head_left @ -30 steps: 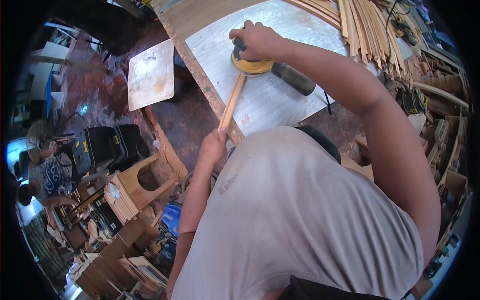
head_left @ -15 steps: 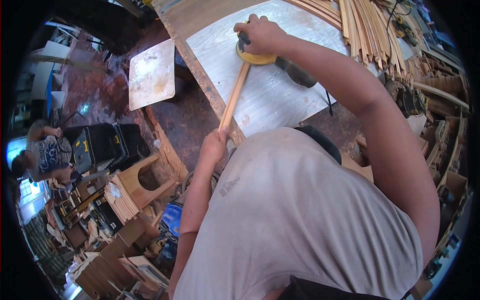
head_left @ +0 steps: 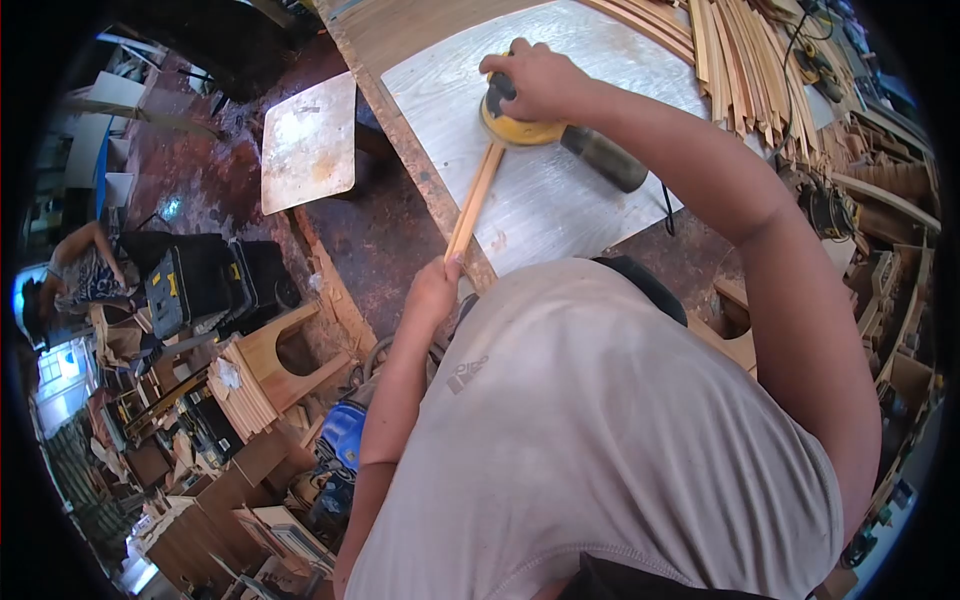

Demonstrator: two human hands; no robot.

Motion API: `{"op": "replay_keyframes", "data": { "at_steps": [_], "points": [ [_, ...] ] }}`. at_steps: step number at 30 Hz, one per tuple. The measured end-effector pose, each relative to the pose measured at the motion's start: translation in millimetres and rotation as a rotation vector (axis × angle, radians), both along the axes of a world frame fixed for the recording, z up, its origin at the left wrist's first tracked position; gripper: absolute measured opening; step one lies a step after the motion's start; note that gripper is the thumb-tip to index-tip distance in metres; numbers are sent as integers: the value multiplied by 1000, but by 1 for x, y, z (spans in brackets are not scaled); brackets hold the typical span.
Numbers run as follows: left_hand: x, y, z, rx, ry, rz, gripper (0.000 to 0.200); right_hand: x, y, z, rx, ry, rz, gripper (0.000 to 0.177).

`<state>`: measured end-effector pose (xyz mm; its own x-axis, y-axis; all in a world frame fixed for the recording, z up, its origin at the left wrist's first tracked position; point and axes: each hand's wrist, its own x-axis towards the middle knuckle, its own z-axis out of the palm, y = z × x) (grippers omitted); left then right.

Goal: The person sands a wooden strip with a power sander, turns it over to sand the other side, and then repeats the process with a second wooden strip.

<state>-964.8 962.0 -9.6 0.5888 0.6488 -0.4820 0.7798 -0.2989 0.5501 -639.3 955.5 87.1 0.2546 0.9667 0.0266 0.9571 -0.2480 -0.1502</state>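
Head view: right hand (head_left: 545,85) — upper centre, fingers curled over yellow-and-black sander (head_left: 524,131), which sits at upper end of wood strip (head_left: 474,205). Left hand (head_left: 434,290) — mid-frame, fingers pinching strip's lower end. Strip slants across pale board (head_left: 575,205), upper centre. Stacked slats (head_left: 745,70), upper right. Another person (head_left: 75,275), far left.

Daylight glares white through a window (head_left: 62,368) at nine o'clock; the board (head_left: 560,198) near one o'clock has a pale sheen. Fisheye distortion bends the softened edges into black corners.
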Motion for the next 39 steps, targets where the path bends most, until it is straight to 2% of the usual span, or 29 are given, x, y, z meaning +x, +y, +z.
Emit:
{"op": "replay_keyframes", "data": {
  "at_steps": [2,9,14,17,20,24,26,28,30,32,34,36,37,39],
  "points": [
    [-1,0,-1,3,-23,0,53,12,5,-3,93,-49,-60,53],
    [2,3,-1,-25,16,5,54,0,-1,0,-5,20,-14,54],
    [0,4,-4,-16,-9,-9,54,12,5,-3,85,-81,-72,53],
    [4,3,-1,-15,28,3,53,5,-3,-2,63,-48,23,53],
    [1,3,-6,13,-8,-14,52,6,-4,-1,10,18,-13,53],
    [0,4,-7,26,-25,-41,52,17,0,-3,87,-52,-96,50],
    [4,6,-8,15,-8,-35,52,7,-8,-7,99,3,32,50],
    [4,7,-9,-10,11,-32,53,0,-10,-1,65,40,35,50],
    [2,6,-8,-36,34,-30,53,7,-6,-3,53,91,-20,51],
    [-1,3,-5,30,14,-17,54,34,9,-13,75,-4,-118,54],
    [0,2,-5,-10,49,11,54,62,20,-16,104,-93,-165,56],
    [1,3,-6,-47,80,38,54,68,13,-1,72,-32,-204,57],
    [0,1,-8,12,57,13,53,71,12,5,33,29,-238,60],
    [1,-2,-10,63,35,-15,53,74,12,-1,50,-4,-207,58]
  ]
}}
